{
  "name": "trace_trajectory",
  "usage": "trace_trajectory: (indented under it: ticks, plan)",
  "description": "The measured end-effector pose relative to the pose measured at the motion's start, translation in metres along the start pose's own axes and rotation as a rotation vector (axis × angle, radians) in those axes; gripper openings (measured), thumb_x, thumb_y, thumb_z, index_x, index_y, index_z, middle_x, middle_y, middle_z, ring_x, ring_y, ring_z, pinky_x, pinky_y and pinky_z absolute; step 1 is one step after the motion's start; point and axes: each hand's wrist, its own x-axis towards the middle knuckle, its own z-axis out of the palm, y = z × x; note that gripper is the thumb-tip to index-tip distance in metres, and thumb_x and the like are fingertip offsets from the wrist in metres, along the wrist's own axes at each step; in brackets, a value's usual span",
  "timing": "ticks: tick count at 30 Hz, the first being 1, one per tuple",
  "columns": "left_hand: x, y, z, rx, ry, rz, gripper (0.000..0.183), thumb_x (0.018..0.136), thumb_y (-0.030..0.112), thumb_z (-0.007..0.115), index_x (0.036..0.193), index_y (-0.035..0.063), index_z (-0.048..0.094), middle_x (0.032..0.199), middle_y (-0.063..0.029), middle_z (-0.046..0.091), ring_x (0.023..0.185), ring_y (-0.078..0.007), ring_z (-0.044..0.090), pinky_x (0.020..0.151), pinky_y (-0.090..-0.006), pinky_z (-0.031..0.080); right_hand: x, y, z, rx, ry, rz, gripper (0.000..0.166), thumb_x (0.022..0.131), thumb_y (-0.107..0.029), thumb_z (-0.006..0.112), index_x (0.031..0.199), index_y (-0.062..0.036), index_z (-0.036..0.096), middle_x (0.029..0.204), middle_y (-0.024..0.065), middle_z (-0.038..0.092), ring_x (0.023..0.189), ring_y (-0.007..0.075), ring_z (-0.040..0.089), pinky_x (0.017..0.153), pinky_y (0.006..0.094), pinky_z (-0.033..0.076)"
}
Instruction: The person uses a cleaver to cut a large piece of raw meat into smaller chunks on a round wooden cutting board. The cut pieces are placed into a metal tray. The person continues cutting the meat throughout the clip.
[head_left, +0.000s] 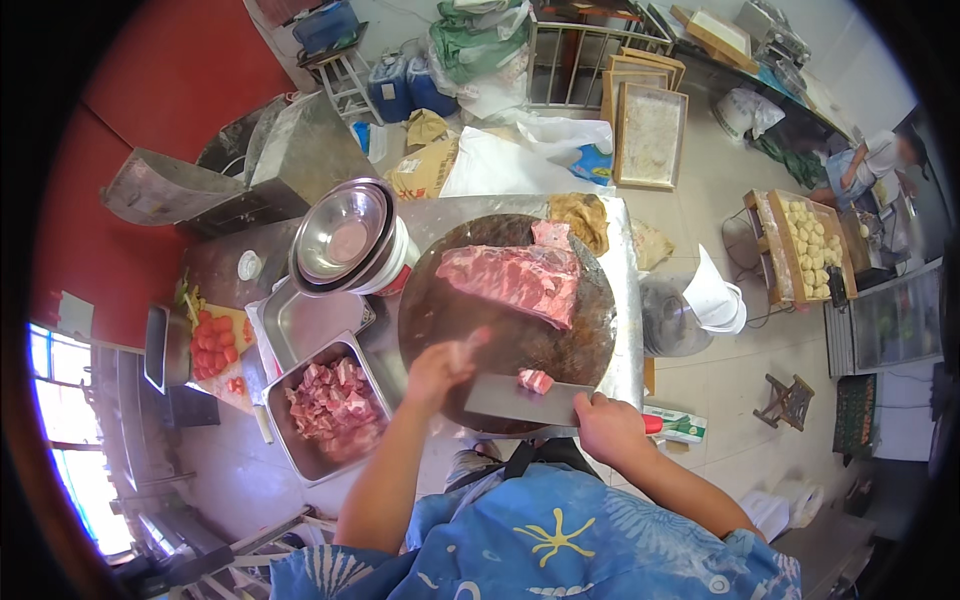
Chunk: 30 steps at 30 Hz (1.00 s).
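Observation:
My right hand (611, 426) grips the red handle of a cleaver (499, 401), whose broad blade lies nearly flat over the near part of a round chopping board (431, 307). A small cut piece of rib meat (535, 381) rests on the blade. My left hand (442, 371), blurred by motion, is over the board left of the cleaver; a small reddish thing seems to be at its fingertips, though the blur hides its grip. Farther back on the board lies a slab of raw ribs (517, 281), with a smaller meat scrap (551, 234) at its far edge.
A steel pan of chopped meat (337, 409) stands left, beside another steel pan (307, 322) and stacked steel bowls (341, 232). Tomatoes (214, 345) and a knife (259, 401) are farther left. A brown cloth (581, 217) lies behind the board. Another person (862, 169) is far right.

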Motion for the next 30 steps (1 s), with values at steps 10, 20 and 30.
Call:
trace_trajectory:
  ticks: [10, 20, 30]
  plan:
    - [-0.047, -0.007, 0.074, 1.039, -0.041, 0.828, 0.046, 0.093, 0.026, 0.081, 0.13, 0.0019, 0.064, 0.115, -0.0146, 0.073, 0.101, -0.0341, 0.072, 0.092, -0.0439, 0.058, 0.02, -0.017, 0.027, -0.128, 0.092, -0.129, 0.041, 0.089, -0.027, 0.071, 0.117, 0.0012, 0.06, 0.097, 0.0204, 0.072, 0.086, 0.0369, 0.075, 0.074, 0.0472, 0.058]
    - [0.004, -0.027, 0.023, 0.61, 0.209, 0.16, 0.033, 0.095, 0.006, 0.075, 0.126, 0.0022, 0.065, 0.104, -0.0099, 0.074, 0.092, -0.0139, 0.074, 0.083, -0.0288, 0.059, -0.013, 0.013, -0.016, 0.028, -0.2, 0.1, 0.033, 0.091, -0.018, 0.066, 0.121, -0.0059, 0.065, 0.103, 0.0194, 0.075, 0.09, 0.0388, 0.075, 0.078, 0.0509, 0.059]
    - [-0.017, 0.035, 0.091, 1.451, -0.006, 0.461, 0.066, 0.083, 0.034, 0.086, 0.141, 0.0188, 0.06, 0.144, -0.021, 0.049, 0.127, -0.0395, 0.06, 0.096, -0.0469, 0.059, -0.046, 0.057, 0.084, 1.134, -0.27, 0.529, 0.016, 0.1, -0.017, 0.066, 0.1, -0.0018, 0.072, 0.073, 0.0018, 0.064, 0.059, 0.0129, 0.057, 0.055, 0.0317, 0.05]
